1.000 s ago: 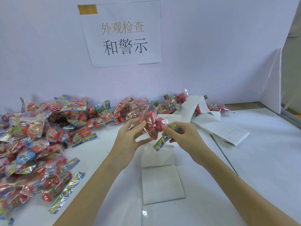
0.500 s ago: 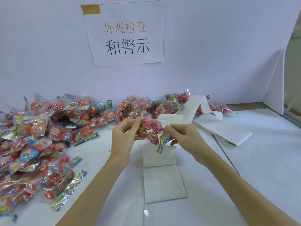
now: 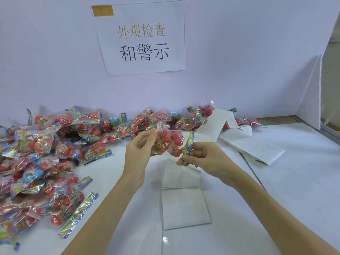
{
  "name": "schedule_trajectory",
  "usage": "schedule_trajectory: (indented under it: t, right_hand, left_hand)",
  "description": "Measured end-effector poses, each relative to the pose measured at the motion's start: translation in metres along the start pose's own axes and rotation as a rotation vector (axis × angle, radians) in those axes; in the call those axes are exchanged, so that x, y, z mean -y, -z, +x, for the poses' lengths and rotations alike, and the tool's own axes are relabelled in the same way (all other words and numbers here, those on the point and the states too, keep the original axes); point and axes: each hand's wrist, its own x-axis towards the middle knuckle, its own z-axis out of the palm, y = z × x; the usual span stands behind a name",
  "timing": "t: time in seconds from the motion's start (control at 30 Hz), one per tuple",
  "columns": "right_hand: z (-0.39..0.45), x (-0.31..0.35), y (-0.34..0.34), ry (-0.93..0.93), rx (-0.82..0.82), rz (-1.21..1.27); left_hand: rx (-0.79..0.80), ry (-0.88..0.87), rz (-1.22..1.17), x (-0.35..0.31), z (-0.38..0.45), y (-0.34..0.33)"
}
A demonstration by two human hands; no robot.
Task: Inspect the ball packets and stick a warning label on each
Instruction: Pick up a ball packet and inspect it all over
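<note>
A clear ball packet (image 3: 170, 141) with red and pink balls and a colourful header strip is held up above the table between both hands. My left hand (image 3: 140, 146) pinches its left side with thumb and fingers. My right hand (image 3: 200, 158) pinches the colourful header strip at the packet's right end. Under the hands lies a long white label strip (image 3: 184, 205), folded in panels.
A big heap of ball packets (image 3: 46, 157) covers the left side and runs along the back wall. A second stack of folded label sheets (image 3: 257, 150) lies at the right. A paper sign (image 3: 141, 37) hangs on the wall. A white partition (image 3: 311, 92) stands at the far right.
The packet has been turned between my hands, so its header strip now hangs more upright at the right. Both hands shifted slightly; the grips stay the same.
</note>
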Motion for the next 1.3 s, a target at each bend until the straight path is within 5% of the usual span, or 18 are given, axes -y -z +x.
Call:
schedule_trajectory:
  t: [0.33, 0.53, 0.73, 1.0, 1.13, 1.3]
  right_hand:
    - [0.005, 0.001, 0.001, 0.015, -0.204, 0.174]
    - [0.004, 0.005, 0.003, 0.065, -0.238, 0.354]
    - [-0.002, -0.005, 0.011, 0.008, 0.144, -0.337]
    - [0.006, -0.009, 0.009, 0.064, -0.236, -0.335]
    - [0.006, -0.011, 0.008, 0.049, -0.305, -0.222]
    - [0.007, -0.012, 0.008, 0.057, -0.328, -0.095]
  left_hand:
    - [0.3, 0.03, -0.016, 0.001, -0.003, -0.002]
    - [0.206, 0.041, 0.055, -0.003, -0.004, -0.004]
    - [0.137, 0.069, -0.054, 0.001, 0.001, 0.002]
    - [0.21, -0.258, 0.174, 0.006, 0.001, 0.004]
    - [0.174, -0.237, 0.283, 0.001, -0.001, 0.002]
    - [0.482, -0.1, 0.497, 0.002, -0.005, 0.006]
